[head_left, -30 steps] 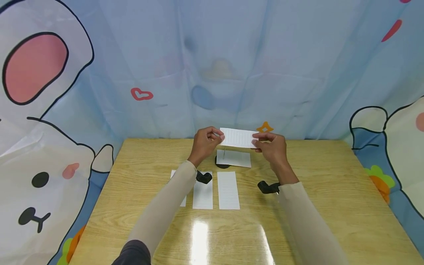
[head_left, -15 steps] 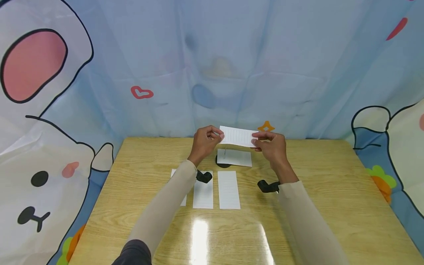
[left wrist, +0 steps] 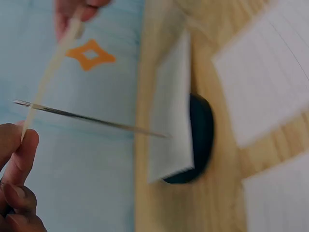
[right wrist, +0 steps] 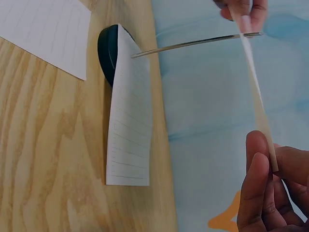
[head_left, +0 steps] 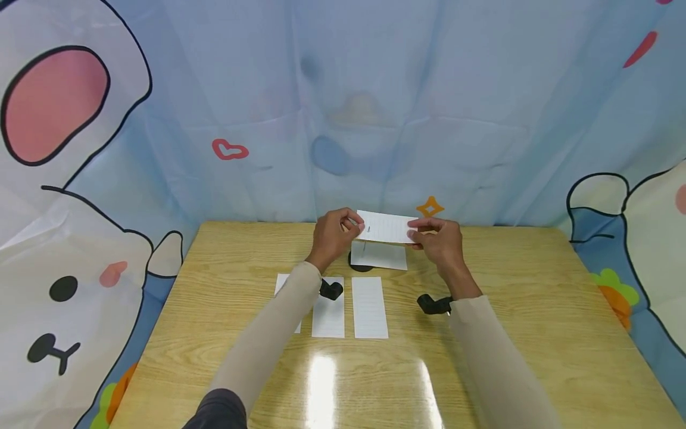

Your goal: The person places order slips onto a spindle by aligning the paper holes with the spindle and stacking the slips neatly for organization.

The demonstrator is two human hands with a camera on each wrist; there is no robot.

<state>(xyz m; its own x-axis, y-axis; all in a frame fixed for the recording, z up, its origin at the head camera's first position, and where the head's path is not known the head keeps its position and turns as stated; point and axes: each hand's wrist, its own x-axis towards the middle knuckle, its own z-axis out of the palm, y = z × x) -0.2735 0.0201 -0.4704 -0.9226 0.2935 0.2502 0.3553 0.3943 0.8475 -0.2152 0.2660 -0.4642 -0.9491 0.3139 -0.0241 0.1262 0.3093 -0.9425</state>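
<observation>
My left hand (head_left: pixel 333 235) and right hand (head_left: pixel 442 241) pinch opposite ends of a lined paper slip (head_left: pixel 388 227), held level above the table. Near its left end, the metal pin of a bill spike (left wrist: pixel 91 118) passes through this slip, its tip showing on the upper side. Lower on the spike, a second paper slip (head_left: pixel 383 256) is pierced near its left end and rests at the black round base (head_left: pixel 360 268). In the right wrist view, the lower slip (right wrist: pixel 129 130) extends well past the base (right wrist: pixel 108 55).
Three more lined slips lie nearer on the wooden table (head_left: pixel 482 357): a right one (head_left: pixel 370 310), a middle one (head_left: pixel 328 319) and a left one (head_left: pixel 296 326) partly hidden by my left sleeve (head_left: pixel 273 319). A printed blue curtain (head_left: pixel 471 161) hangs behind the table's far edge.
Both hands have brought the held slip slightly down, and the spike's tip now pokes up through it near the left end. The slips on the table have not moved.
</observation>
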